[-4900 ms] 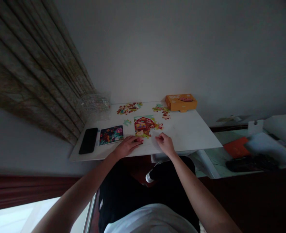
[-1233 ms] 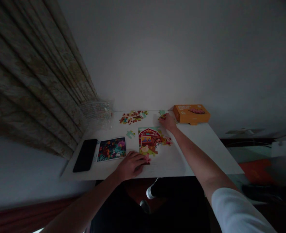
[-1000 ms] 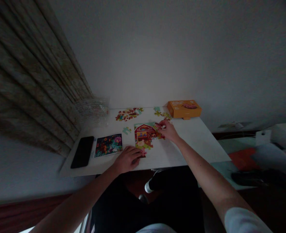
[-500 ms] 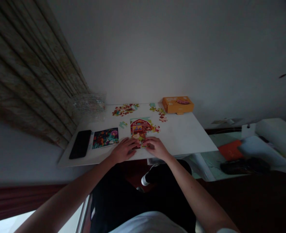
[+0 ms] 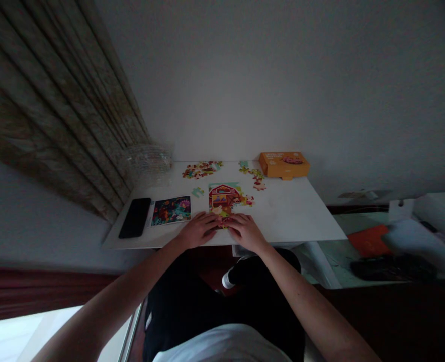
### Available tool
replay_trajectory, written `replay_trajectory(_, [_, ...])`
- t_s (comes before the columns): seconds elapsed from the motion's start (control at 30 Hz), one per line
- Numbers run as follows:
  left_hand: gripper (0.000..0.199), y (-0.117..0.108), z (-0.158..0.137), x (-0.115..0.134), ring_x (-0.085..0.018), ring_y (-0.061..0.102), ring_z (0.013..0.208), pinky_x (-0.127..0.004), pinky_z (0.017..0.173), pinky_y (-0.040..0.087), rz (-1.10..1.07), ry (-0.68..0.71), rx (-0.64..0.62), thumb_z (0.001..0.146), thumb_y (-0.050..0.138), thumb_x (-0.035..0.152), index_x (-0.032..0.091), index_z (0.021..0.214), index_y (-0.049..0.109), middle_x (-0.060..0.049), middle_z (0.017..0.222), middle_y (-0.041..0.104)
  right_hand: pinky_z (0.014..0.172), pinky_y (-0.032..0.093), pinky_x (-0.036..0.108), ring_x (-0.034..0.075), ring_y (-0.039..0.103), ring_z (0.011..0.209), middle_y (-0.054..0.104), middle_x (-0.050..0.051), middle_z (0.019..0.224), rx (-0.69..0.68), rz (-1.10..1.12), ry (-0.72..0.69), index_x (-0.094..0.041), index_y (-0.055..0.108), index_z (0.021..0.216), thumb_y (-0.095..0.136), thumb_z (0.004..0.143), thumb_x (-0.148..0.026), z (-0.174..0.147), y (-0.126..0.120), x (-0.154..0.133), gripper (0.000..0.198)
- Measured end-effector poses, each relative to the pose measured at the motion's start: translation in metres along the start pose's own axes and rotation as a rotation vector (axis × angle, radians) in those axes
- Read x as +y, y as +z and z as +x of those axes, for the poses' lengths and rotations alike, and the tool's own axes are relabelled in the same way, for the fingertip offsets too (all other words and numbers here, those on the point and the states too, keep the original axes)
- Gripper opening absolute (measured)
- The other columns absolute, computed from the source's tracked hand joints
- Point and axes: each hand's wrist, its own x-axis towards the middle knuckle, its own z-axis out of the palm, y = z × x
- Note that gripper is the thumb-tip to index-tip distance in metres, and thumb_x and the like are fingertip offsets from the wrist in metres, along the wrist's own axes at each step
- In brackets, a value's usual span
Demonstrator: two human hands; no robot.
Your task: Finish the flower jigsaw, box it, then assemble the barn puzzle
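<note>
Found the left hand [image 5: 198, 230] and the right hand [image 5: 247, 233] at the near end of the farm puzzle [image 5: 221, 197], palms down, fingers bent, fingertips close together. Could not tell pinching from pressing at the reddish pieces [image 5: 224, 221] under the fingertips; too dark and partly covered. Judged the left as probably steadying from one side, the right as probably bearing in from the other, hence the facing fingers. Recorded the puzzle flat on the white table [image 5: 290, 216], straight ahead of both hands, barn exposed, lowest part partly hidden by fingers. Noted a loose pile [image 5: 202, 170] and a smaller cluster [image 5: 254, 176] beyond it, well apart, presumably for keeping groups distinct yet reachable. Logged a pale green piece [image 5: 198, 192] left of the puzzle, not touching. Saw an orange box [image 5: 285, 168] just beside the cluster. Marked a dark picture sheet [image 5: 171, 210] and a black phone [image 5: 135, 218] on the left side, likely set there for elbow room.
</note>
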Motion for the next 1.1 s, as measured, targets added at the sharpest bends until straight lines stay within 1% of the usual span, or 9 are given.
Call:
replay_trajectory(0.13, [0.043, 0.000, 0.000, 0.000, -0.026, 0.056, 0.139, -0.051, 0.119, 0.040, 0.002, 0.006, 0.005, 0.101, 0.054, 0.026, 0.029, 0.143, 0.061, -0.009, 0.147, 0.062, 0.099, 0.045, 0.044, 0.027, 0.060, 0.116, 0.072, 0.008, 0.125, 0.013, 0.001, -0.001, -0.028, 0.074, 0.123, 0.066, 0.095, -0.015, 0.000, 0.000, 0.000, 0.032])
replay_trajectory(0.3, [0.040, 0.000, 0.000, -0.001, -0.026, 0.057, 0.137, -0.051, 0.117, 0.042, 0.002, 0.013, 0.027, 0.102, 0.052, 0.027, 0.026, 0.142, 0.061, -0.010, 0.147, 0.063, 0.097, 0.045, 0.040, 0.024, 0.062, 0.114, 0.073, 0.006, 0.123, 0.030, 0.089, 0.039, -0.027, 0.071, 0.122, 0.068, 0.095, -0.017, 0.000, 0.000, 0.004, 0.030])
replay_trajectory(0.43, [0.038, -0.002, 0.001, 0.000, -0.025, 0.058, 0.136, -0.049, 0.116, 0.043, 0.005, 0.031, 0.032, 0.102, 0.053, 0.027, 0.026, 0.139, 0.063, -0.009, 0.145, 0.064, 0.097, 0.045, 0.041, 0.025, 0.061, 0.115, 0.074, 0.005, 0.124, 0.034, 0.062, 0.043, -0.027, 0.072, 0.120, 0.069, 0.095, -0.020, 0.000, 0.001, 0.006, 0.027])
replay_trajectory(0.6, [0.035, -0.001, 0.003, 0.010, -0.023, 0.062, 0.129, -0.044, 0.113, 0.048, -0.012, 0.026, 0.063, 0.102, 0.053, 0.023, 0.025, 0.135, 0.065, -0.009, 0.137, 0.068, 0.098, 0.045, 0.044, 0.027, 0.060, 0.118, 0.073, 0.005, 0.129, 0.016, 0.005, 0.032, -0.029, 0.073, 0.121, 0.067, 0.097, -0.021, -0.002, 0.001, 0.005, 0.026])
replay_trajectory(0.73, [0.037, 0.007, 0.004, 0.020, -0.024, 0.062, 0.128, -0.045, 0.112, 0.050, -0.036, -0.005, 0.116, 0.099, 0.056, 0.018, 0.025, 0.134, 0.065, -0.008, 0.136, 0.068, 0.100, 0.046, 0.047, 0.028, 0.059, 0.121, 0.071, 0.007, 0.132, 0.002, 0.014, 0.039, -0.029, 0.073, 0.121, 0.067, 0.097, -0.022, -0.002, 0.002, 0.006, 0.026])
replay_trajectory(0.83, [0.031, 0.013, 0.008, 0.024, -0.025, 0.065, 0.123, -0.048, 0.109, 0.051, -0.057, -0.071, 0.186, 0.098, 0.059, 0.018, 0.023, 0.127, 0.067, -0.010, 0.133, 0.070, 0.100, 0.047, 0.047, 0.028, 0.061, 0.117, 0.072, 0.009, 0.125, 0.033, 0.096, 0.072, -0.026, 0.072, 0.120, 0.069, 0.093, -0.020, -0.001, 0.006, 0.011, 0.028])
replay_trajectory(0.97, [0.027, 0.020, 0.012, 0.029, -0.027, 0.068, 0.117, -0.051, 0.107, 0.052, -0.104, -0.187, 0.259, 0.096, 0.063, 0.018, 0.022, 0.122, 0.068, -0.010, 0.127, 0.072, 0.099, 0.052, 0.044, 0.025, 0.065, 0.108, 0.070, 0.010, 0.117, 0.089, 0.302, 0.174, -0.024, 0.066, 0.129, 0.073, 0.084, -0.016, 0.002, 0.012, 0.024, 0.046])
replay_trajectory(1.03, [0.028, 0.023, 0.013, 0.034, -0.027, 0.068, 0.115, -0.049, 0.105, 0.054, -0.166, -0.246, 0.309, 0.095, 0.064, 0.017, 0.022, 0.122, 0.068, -0.011, 0.124, 0.073, 0.094, 0.054, 0.040, 0.022, 0.068, 0.098, 0.068, 0.009, 0.114, 0.089, 0.435, 0.259, -0.024, 0.069, 0.123, 0.072, 0.083, -0.018, 0.004, 0.012, 0.029, 0.040])
replay_trajectory(1.1, [0.029, 0.026, 0.014, 0.041, -0.026, 0.069, 0.113, -0.046, 0.102, 0.056, -0.250, -0.312, 0.372, 0.094, 0.064, 0.016, 0.022, 0.122, 0.068, -0.011, 0.121, 0.073, 0.085, 0.056, 0.036, 0.020, 0.069, 0.086, 0.069, 0.007, 0.103, 0.083, 0.560, 0.358, -0.023, 0.073, 0.106, 0.074, 0.082, -0.025, 0.006, 0.007, 0.029, 0.025])
